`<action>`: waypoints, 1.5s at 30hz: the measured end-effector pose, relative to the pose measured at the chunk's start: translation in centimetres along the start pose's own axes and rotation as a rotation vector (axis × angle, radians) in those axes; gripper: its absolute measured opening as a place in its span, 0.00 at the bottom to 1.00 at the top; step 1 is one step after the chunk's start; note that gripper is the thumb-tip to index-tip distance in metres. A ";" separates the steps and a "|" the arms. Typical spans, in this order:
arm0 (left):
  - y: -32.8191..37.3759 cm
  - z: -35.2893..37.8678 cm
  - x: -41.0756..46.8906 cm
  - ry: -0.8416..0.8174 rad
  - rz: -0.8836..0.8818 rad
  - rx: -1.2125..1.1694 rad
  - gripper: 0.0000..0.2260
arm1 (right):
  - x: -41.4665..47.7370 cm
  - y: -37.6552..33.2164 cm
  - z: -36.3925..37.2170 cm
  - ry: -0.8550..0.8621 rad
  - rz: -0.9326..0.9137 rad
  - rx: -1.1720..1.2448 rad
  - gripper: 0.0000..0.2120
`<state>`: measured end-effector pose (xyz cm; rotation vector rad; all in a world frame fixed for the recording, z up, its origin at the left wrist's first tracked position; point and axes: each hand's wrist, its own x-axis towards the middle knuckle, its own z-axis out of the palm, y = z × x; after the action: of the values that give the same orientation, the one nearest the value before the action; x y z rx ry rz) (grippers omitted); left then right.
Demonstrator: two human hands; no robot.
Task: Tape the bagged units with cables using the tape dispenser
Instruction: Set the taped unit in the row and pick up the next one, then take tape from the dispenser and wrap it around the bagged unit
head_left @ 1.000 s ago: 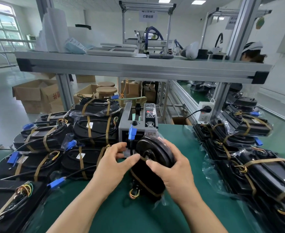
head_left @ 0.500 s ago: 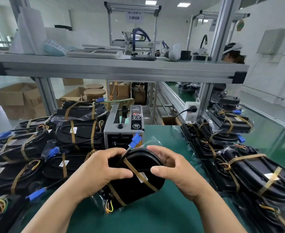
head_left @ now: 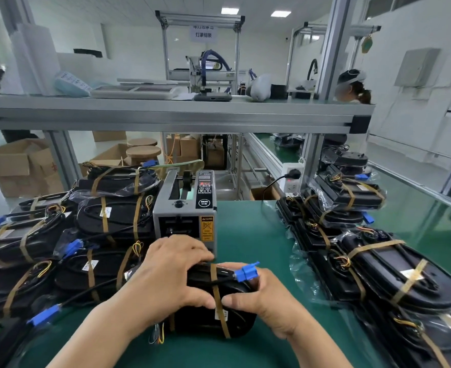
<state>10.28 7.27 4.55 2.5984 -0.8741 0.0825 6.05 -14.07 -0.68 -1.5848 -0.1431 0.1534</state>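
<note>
A black bagged unit lies flat on the green mat in front of me, with a brown tape strip across it and a cable ending in a blue connector on top. My left hand grips its left end, thumb pressing by the tape. My right hand holds its right side, thumb on the tape strip. The grey tape dispenser stands just behind the unit.
Taped bagged units are stacked at the left and at the right. An aluminium shelf runs overhead. A power strip sits behind on the right. Cardboard boxes stand on the floor at the left.
The unit went from upright at the dispenser to lying flat on the mat, nearer me. Both hands came down with it, and the blue connector now points right.
</note>
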 end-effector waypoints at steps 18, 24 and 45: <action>-3.5 1.8 6.1 0.413 -1.021 -1.505 0.10 | -1.4 2.3 0.1 0.350 -0.118 -0.100 0.26; -3.5 2.0 8.1 0.397 -1.082 -1.576 0.14 | -1.7 2.0 0.3 0.329 -0.125 -0.116 0.28; 5.1 1.8 -2.2 0.295 -0.480 -1.098 0.07 | -3.1 2.2 3.7 0.381 -0.106 -0.085 0.27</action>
<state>5.40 4.13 4.29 1.6137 -0.0754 -0.1185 2.31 -11.11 -2.94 -1.6578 0.0649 -0.2396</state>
